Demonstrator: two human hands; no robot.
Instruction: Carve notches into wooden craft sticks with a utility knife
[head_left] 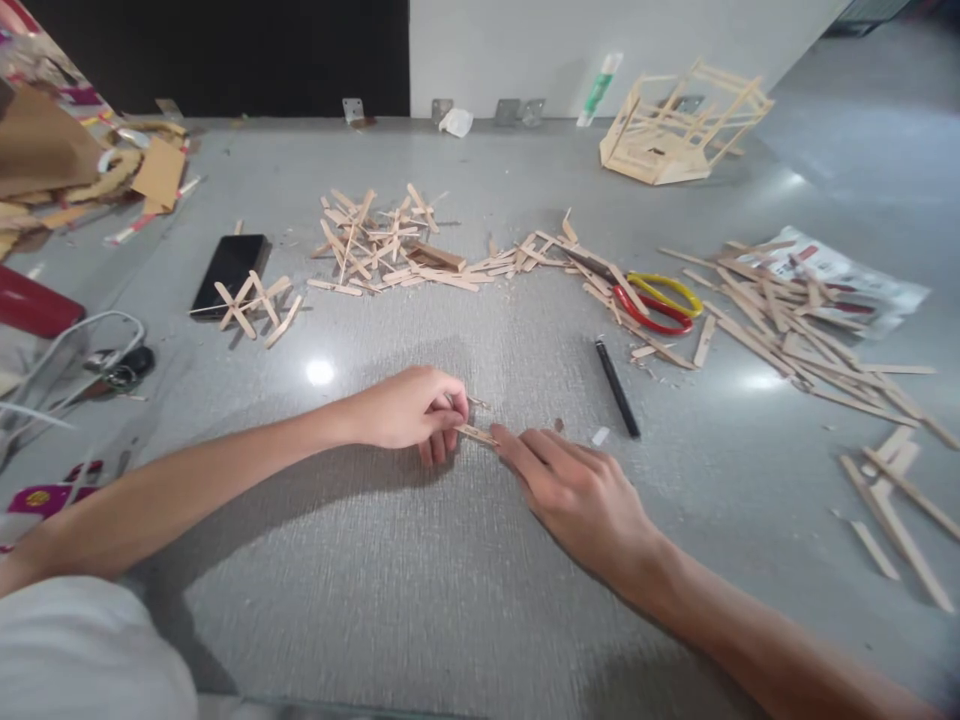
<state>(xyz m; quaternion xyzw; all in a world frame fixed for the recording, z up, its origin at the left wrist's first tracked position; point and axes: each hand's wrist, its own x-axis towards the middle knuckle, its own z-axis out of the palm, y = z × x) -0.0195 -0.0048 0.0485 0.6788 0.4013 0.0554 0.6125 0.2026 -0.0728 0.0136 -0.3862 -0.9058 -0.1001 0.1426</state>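
Observation:
Both my hands meet at a short wooden craft stick [477, 435] near the middle of the grey table. My left hand [416, 410] pinches its left end between thumb and fingers. At the other end, the fingertips of my right hand [574, 480] are closed on the stick, and its back faces up. A thin sliver of wood [478, 403] shows just past the left fingers. To the right of my hands lie a black pen [617, 388] and a small white scrap [601, 436].
Scissors with red and yellow handles [652, 305] rest among loose sticks. A stick-built frame [684, 130] and a glue tube [600, 90] are at the back. More stick piles [787, 320] lie right. A black phone [230, 275] and small star-shaped stick pieces [244, 305] are at left.

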